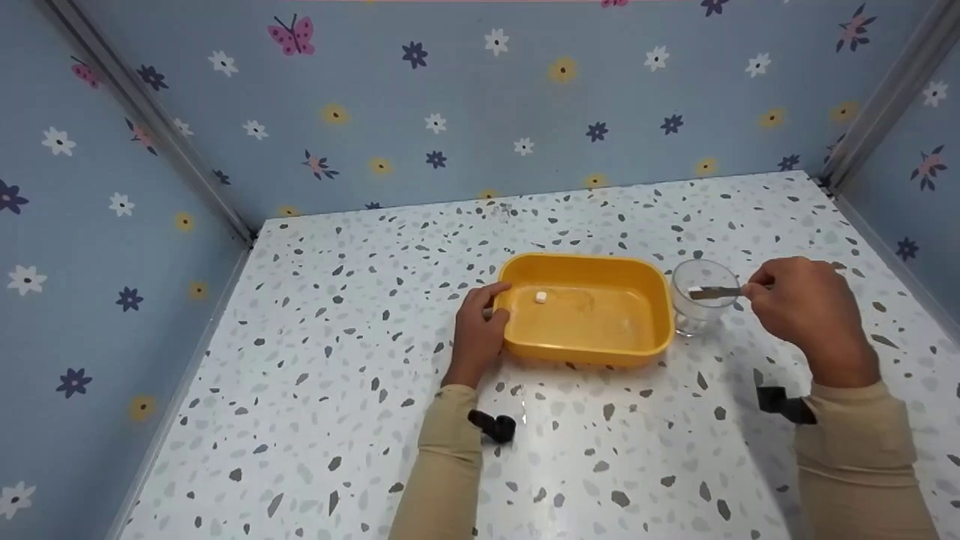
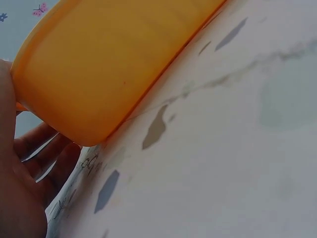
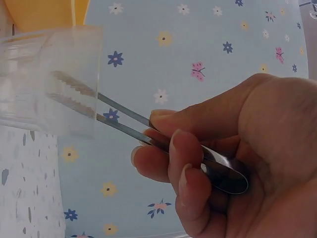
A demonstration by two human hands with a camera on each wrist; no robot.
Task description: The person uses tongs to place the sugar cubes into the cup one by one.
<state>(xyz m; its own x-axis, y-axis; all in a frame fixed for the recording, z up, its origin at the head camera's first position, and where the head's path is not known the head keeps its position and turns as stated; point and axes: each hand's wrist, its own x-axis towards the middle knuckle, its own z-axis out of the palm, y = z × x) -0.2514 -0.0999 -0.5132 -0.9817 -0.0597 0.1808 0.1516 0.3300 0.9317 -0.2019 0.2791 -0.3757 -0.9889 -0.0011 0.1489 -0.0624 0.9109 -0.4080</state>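
At the tray's left end, my left hand (image 1: pixel 480 330) grips the rim of the yellow plastic tray (image 1: pixel 585 354); its other fingers (image 2: pixel 62 158) lie against the outside below. One small white cube (image 1: pixel 541 297) sits in the tray toward the left. My right hand (image 1: pixel 806 311) pinches metal tongs (image 3: pixel 126 129) between thumb and fingers. Their serrated tips (image 3: pixel 74 84) reach inside the mouth of a clear glass (image 1: pixel 694 324), with a gap between the two arms. A small white piece (image 1: pixel 696 289) shows by the tips in the head view.
The glass stands close against the tray's right end on a white speckled table (image 1: pixel 360 375). Blue flowered panels (image 1: pixel 465 90) rise at the back and both sides. Black camera mounts (image 1: pixel 495 427) stick out from both sleeves.
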